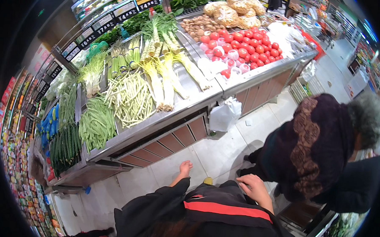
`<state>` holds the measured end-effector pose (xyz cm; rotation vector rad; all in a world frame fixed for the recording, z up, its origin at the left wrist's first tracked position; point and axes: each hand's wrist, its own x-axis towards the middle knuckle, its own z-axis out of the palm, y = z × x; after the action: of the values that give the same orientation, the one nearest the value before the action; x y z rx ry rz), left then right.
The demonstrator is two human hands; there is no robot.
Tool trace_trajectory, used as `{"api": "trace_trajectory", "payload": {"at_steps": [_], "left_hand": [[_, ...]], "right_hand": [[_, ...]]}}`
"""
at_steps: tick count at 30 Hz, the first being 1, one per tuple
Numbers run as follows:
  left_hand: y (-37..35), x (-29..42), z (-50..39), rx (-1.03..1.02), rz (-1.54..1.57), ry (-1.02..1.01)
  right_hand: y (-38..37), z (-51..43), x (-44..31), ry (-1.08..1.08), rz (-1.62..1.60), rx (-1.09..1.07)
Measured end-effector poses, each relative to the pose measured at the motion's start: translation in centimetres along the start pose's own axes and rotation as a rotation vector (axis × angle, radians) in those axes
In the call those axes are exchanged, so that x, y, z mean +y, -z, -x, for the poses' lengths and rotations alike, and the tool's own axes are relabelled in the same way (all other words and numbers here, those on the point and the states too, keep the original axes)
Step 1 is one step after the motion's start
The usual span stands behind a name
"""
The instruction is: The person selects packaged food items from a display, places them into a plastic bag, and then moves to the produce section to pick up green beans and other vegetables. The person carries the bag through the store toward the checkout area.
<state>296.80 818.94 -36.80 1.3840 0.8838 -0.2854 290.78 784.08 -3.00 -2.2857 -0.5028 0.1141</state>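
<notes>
My left hand (185,168) hangs in the air over the floor, its fingers loosely curled around nothing I can see. In front of my black jacket with its red stripe (227,210) is my right hand (253,187), bare, with fingers bent and apart. Ahead of both stands a metal-edged vegetable display counter (206,98), which neither hand touches. On it lie pale long beans (130,100), flat green beans (97,124), yellow-leaved chives or garlic shoots (166,76), cucumbers (64,148) and red tomatoes (247,46).
A person in a dark coat (303,149) stands close on my right. White plastic bags (225,115) hang from the counter front. Mushrooms (200,26) and bagged produce (234,10) lie at the back. A crate (301,91) stands on the tiled floor; packed shelves (19,162) line the left.
</notes>
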Motion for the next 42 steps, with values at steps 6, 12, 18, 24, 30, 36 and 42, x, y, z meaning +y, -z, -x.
{"api": "trace_trajectory", "payload": {"at_steps": [6,12,18,24,30,36,42], "left_hand": [[-7.2,2.9,-1.4,-0.144,0.027,0.012],[-14.5,5.3,-2.0,-0.422,-0.214,-0.106],[-21.9,9.1,-4.2,-0.584,-0.735,-0.306],[-31.2,12.3,-9.8,-0.648,-1.163,-0.54],[-43.3,12.9,-21.9,-0.69,-1.246,-0.59],[-56.2,15.0,-32.6,-0.942,-1.18,-0.29],[-68.7,21.2,-37.6,-0.911,-1.244,-0.341]], "right_hand": [[1.8,-3.5,2.6,-0.038,-0.05,0.09],[6.1,-8.2,6.0,-0.029,-0.136,0.292],[10.0,-10.1,10.5,-0.112,-0.169,0.394],[12.0,-9.8,18.7,-0.311,-0.152,0.503],[11.8,-13.4,27.0,-0.521,-0.127,0.644],[18.0,-19.3,33.1,-0.558,-0.051,0.698],[28.3,-26.4,39.3,-0.542,0.069,0.717]]}}
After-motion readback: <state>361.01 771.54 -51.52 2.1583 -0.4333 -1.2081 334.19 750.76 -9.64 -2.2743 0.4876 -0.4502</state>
